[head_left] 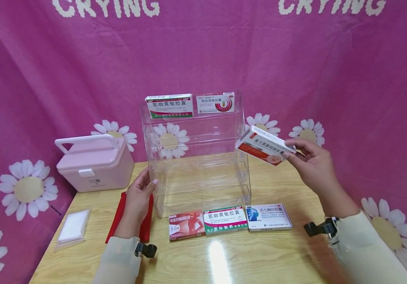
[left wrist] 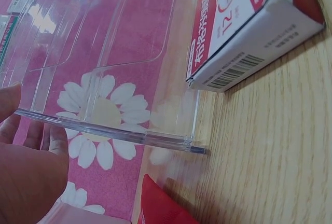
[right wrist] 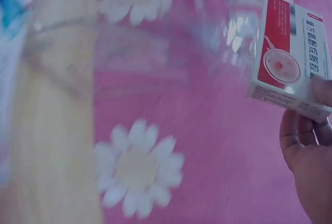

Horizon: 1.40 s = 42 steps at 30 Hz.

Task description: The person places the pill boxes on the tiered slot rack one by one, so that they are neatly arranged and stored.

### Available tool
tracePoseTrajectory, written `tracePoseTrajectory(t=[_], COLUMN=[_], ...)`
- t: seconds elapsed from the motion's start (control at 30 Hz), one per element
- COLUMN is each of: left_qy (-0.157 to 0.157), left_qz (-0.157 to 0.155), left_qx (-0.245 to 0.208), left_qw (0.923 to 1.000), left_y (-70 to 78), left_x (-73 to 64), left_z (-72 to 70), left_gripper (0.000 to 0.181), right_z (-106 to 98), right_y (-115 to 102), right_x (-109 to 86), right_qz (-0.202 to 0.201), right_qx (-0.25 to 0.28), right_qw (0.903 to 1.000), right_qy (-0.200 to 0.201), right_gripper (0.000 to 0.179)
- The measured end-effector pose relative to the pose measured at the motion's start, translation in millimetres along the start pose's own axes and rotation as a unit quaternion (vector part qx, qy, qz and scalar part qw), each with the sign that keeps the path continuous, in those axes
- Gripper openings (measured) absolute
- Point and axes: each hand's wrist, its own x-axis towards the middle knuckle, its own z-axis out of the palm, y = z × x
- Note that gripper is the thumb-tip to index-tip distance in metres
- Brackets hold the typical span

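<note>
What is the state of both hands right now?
Left hand: holding the clear rack by its side.
Right hand: holding a white-and-red medicine box.

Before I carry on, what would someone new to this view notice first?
Most likely the clear rack standing mid-table, with two medicine boxes on its top tier and the left hand gripping its left edge. Then the red-and-white box tilted in the right hand, near the rack's right side. Behind everything, the bright pink curtain with its big daisies also stands out.

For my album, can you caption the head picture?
Right hand holds a red-and-white medicine box near a clear tiered display rack that the left hand grips.
</note>
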Motion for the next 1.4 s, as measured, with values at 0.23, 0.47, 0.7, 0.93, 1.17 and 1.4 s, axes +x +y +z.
tracePoseTrajectory(t=[0.23, 0.47, 0.7, 0.93, 1.17, 1.4], left_qy=[-0.005, -0.003, -0.001, 0.0, -0.002, 0.005], left_qz=[0.022, 0.004, 0.02, 0.017, 0.015, 0.013], left_qx=[-0.011, -0.007, -0.005, -0.014, -0.015, -0.008], left_qw=[0.9997, 1.0, 0.9998, 0.9998, 0.9998, 0.9999], left_y=[2.2, -1.9, -2.8, -3.1, -3.2, -2.7], left_x=[-0.9, -1.6, 0.7, 1.3, 0.4, -0.2], left_z=[0.4, 0.8, 1.1, 0.5, 0.9, 1.5], left_gripper=[0.063, 0.064, 0.062, 0.062, 0.062, 0.062], right_z=[60, 103, 136, 166, 187, 206], right_y=[-28, -42, -54, -52, -49, -50], right_x=[35.2, 63.7, 94.5, 109.4, 110.8, 115.1], right_qz=[-0.059, -0.079, -0.132, -0.158, -0.133, -0.079], right_qx=[0.027, -0.011, -0.133, -0.157, -0.145, -0.101], right_qw=[0.9977, 0.9961, 0.9795, 0.9695, 0.9738, 0.9861], right_qy=[-0.02, -0.038, -0.073, -0.102, -0.114, -0.106], right_gripper=[0.032, 0.03, 0.03, 0.029, 0.025, 0.021])
